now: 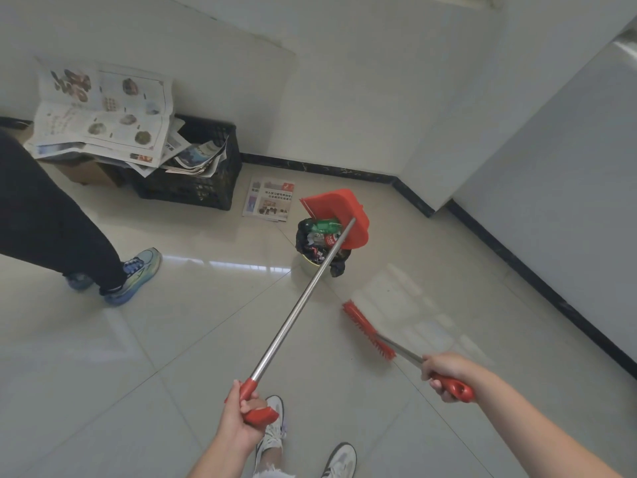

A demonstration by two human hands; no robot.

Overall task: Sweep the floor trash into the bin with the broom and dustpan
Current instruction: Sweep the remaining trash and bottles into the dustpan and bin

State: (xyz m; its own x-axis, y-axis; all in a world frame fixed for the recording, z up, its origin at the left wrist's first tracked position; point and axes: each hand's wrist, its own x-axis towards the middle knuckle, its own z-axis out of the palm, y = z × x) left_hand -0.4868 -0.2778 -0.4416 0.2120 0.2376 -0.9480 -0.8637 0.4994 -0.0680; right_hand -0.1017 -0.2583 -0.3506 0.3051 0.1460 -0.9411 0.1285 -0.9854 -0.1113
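Dustpan (339,210) tilts over bin (319,244), handle toward left hand (243,417).

Both forearms are bare, no sleeves visible to the frame edge. No rings, watch or gloves on the left hand (243,414) or the right hand (444,374). White sneakers (274,432) with dark trim. Frayed pale hem at the ankle below the left grip.

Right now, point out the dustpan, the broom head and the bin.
dustpan (339,210): head view, on the red pan tipped over the bin.
broom head (367,329): head view, on the red bristles.
bin (322,241): head view, on the trash heaped in its black liner.
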